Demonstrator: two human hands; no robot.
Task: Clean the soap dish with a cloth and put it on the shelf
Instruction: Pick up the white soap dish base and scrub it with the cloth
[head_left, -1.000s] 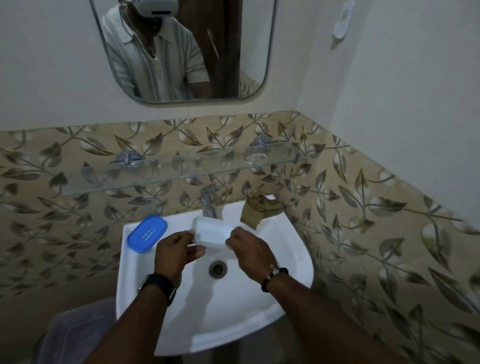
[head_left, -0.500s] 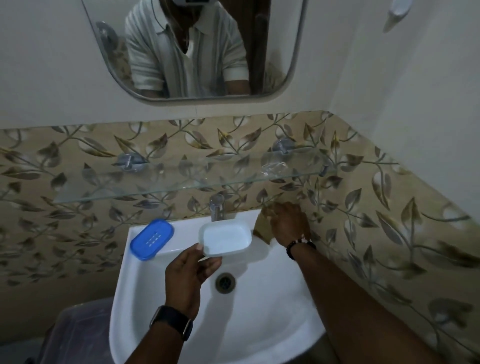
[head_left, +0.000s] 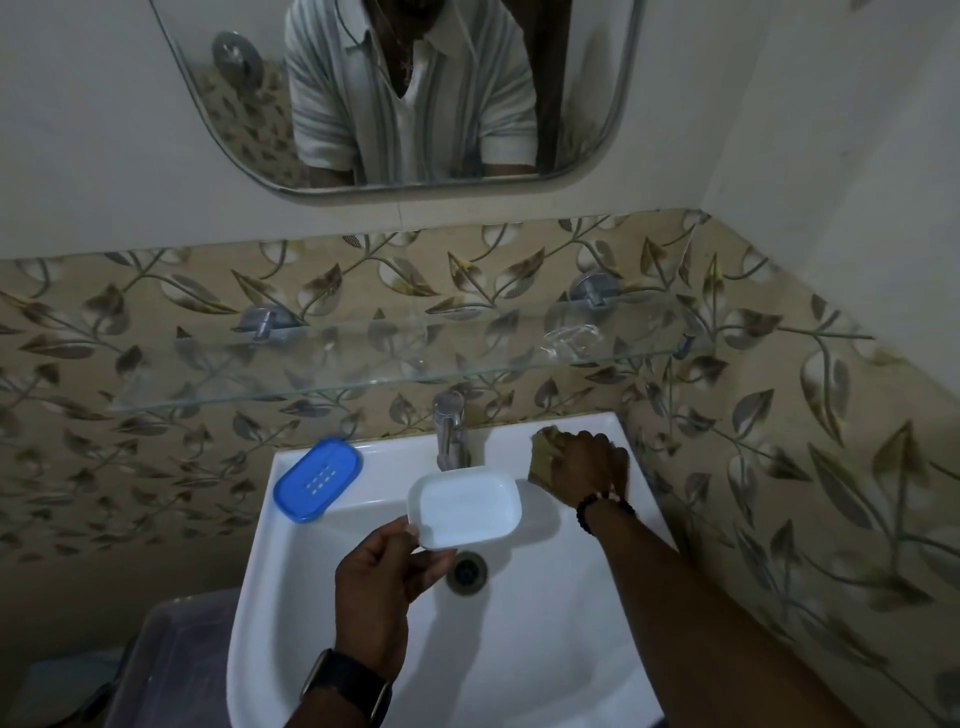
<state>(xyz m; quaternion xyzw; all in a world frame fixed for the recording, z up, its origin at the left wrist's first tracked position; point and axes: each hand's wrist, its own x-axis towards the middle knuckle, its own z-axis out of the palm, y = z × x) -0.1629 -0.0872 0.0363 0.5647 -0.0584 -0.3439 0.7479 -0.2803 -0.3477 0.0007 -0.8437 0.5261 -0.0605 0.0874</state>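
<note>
Over the basin, just above the drain (head_left: 469, 570), the left hand (head_left: 382, 587) holds the white soap dish (head_left: 464, 506) by its near left corner, thumb on the rim and fingers curled beneath, hollow side up. That grip is closed on the dish, but only at one corner. Off to the right of it, at the back right corner of the sink (head_left: 545, 649), the right hand (head_left: 587, 470) lies over the brownish cloth (head_left: 543, 457), fingers bent down onto it; whether they have actually pinched the cloth or merely press on it, I cannot tell. The blue lid or drainer (head_left: 318, 478) rests on the sink's rim to the left of the left grip, clear of both hands. Above and behind both grips the glass shelf (head_left: 395, 364) runs along the tiled wall, with the tap (head_left: 451, 428) just behind the dish.

The step in hand looks to be fetching the cloth. To do it well, gather a good bunch of cloth, not one edge, so a padded fold can be pushed into the dish's corners. Before wiping, the left grip would do better shifted along the dish's side or beneath it, since a corner pinch may let it twist under pressure. Keep the dish over the basin while rubbing, so drips or a slip land there. The shelf is narrow, so set the dish down flat.
</note>
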